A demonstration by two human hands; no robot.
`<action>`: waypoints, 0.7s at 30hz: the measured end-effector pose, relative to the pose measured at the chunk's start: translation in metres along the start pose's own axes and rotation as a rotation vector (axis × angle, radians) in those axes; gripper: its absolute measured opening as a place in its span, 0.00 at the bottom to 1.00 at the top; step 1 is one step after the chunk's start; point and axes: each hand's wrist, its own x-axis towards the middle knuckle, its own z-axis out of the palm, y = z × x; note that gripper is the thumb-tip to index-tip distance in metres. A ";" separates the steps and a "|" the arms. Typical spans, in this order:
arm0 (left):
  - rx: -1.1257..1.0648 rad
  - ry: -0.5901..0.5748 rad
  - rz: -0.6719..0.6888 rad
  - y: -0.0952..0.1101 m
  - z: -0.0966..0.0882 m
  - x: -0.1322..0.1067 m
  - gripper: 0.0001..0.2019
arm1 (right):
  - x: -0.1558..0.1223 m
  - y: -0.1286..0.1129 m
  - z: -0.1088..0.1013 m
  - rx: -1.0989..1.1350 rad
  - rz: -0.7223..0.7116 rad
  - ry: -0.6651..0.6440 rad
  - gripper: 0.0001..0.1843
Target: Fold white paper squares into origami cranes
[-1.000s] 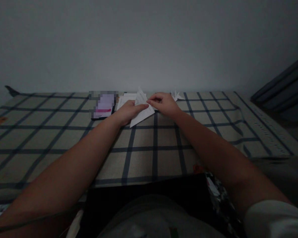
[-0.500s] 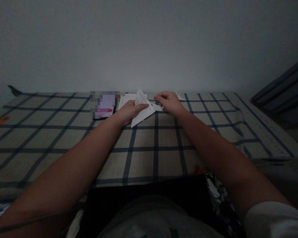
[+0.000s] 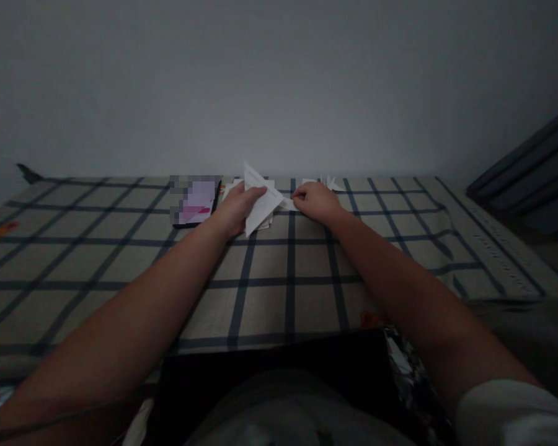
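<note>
A sheet of white paper [image 3: 263,209], folded to a triangular shape, is gripped in my left hand [image 3: 236,209], with the thumb lying across its face. From its right side a narrow white strip [image 3: 287,204] of paper sticks out. My right hand [image 3: 320,202] is closed in a pinch at the end of that strip; the exact contact is partly hidden by the fingers. Behind and below my left hand lies a small pile of white paper [image 3: 266,224], mostly covered. A pointed folded paper piece [image 3: 333,184] rests just beyond my right hand.
A dark-edged device with a partly pixelated, lilac and pink screen [image 3: 199,193] lies left of my left hand. The checked cloth [image 3: 265,297] covers the table, which meets a grey wall [image 3: 279,87] at the back. Dark folded fabric [image 3: 534,167] stands at right.
My left hand and the folded paper have shifted slightly left. My right hand is a little lower, and the pointed paper piece behind it shows more.
</note>
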 end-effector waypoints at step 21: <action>0.567 -0.068 0.450 -0.009 -0.005 -0.001 0.40 | 0.002 -0.014 0.006 0.986 0.129 0.032 0.23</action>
